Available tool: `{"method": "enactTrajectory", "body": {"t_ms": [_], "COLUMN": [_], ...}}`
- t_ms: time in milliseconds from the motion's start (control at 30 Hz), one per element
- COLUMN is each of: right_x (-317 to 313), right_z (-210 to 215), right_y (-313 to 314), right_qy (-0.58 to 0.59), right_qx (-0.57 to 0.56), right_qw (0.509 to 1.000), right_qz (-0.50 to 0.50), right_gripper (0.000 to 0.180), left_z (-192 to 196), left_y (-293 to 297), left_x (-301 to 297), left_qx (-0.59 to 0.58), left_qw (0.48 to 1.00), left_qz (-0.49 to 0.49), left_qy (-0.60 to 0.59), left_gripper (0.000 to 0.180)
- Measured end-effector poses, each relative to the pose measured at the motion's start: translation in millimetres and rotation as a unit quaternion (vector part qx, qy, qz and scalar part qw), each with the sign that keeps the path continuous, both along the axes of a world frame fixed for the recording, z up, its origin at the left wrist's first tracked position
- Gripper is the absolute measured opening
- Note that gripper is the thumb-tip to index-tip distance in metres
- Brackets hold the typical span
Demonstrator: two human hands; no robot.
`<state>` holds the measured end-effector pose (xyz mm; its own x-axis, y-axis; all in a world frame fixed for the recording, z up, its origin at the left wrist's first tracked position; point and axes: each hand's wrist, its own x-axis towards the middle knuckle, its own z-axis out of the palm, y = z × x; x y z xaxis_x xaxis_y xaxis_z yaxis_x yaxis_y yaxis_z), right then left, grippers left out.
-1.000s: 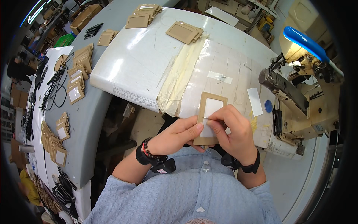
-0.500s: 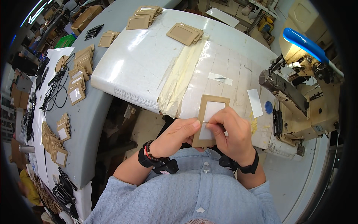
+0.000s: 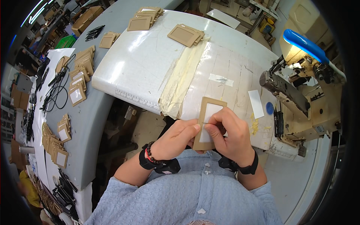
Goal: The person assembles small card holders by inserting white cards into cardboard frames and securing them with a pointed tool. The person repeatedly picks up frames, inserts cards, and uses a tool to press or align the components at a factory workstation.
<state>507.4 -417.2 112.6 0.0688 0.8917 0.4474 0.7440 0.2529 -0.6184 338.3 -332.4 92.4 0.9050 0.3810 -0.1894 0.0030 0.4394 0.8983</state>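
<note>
A tan, flat card holder [image 3: 200, 116] with a rectangular window and a white panel [image 3: 212, 113] in it is held upright in front of my shirt. My left hand [image 3: 176, 137] grips its left side, thumb on the front of the border and fingers behind. My right hand [image 3: 233, 135] is closed in a pinch, thumb and forefinger together over the window, close to the left thumb. A small thin thing seems to lie at the pinch; its kind is too small to make out. The other right fingers are curled in.
On the right stands a sewing machine [image 3: 288, 93] under a blue lamp [image 3: 305, 45]. Stacks of tan holders lie on the white worktop [image 3: 127, 63] and grey side table [image 3: 88, 142]. A white strip [image 3: 256, 104] and blue disc [image 3: 269, 108] lie near the machine.
The holder has shifted slightly left and down. My right hand has moved a little, its thumb now lower on the window, still pinching. My left hand keeps its grip.
</note>
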Motion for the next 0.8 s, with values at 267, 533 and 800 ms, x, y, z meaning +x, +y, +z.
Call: {"method": "enactTrajectory", "body": {"t_ms": [267, 533, 800], "right_x": [4.3, 8.0, 8.8], "right_z": [-1.2, -3.5, -4.4], "right_y": [1.7, 2.3, 2.1], "right_qy": [-0.029, -0.048, -0.064], "right_qx": [0.035, 0.055, 0.067], "right_qw": [0.998, 0.996, 0.995], "right_qz": [0.031, 0.047, 0.049], "right_gripper": [0.014, 0.014, 0.014], "left_z": [0.7, 0.2, 1.8], "left_y": [-1.8, -3.2, -0.7], "left_x": [1.4, 1.7, 2.1], "left_qx": [-0.023, -0.029, -0.028], "left_qw": [1.000, 1.000, 0.999], "left_qz": [0.005, 0.006, -0.013], "left_qy": [0.003, 0.010, 0.010], "left_gripper": [0.036, 0.036, 0.037]}}
